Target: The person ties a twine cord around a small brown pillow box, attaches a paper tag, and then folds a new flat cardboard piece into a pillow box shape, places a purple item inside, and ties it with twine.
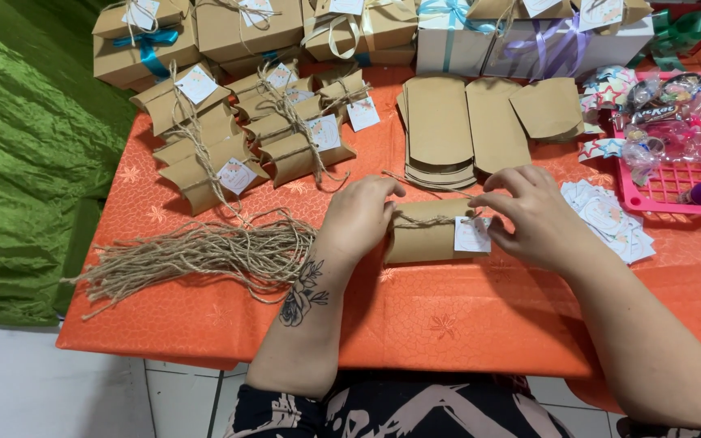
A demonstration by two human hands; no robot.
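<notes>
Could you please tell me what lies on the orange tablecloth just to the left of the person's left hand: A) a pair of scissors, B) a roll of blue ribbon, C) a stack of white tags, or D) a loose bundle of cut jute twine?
D: a loose bundle of cut jute twine is spread on the orange tablecloth beside the left hand.

The little box is brown paper, dull and smooth. The string is rough and hairy. The orange tablecloth looks crinkly. The pink tray is shiny plastic.
</notes>
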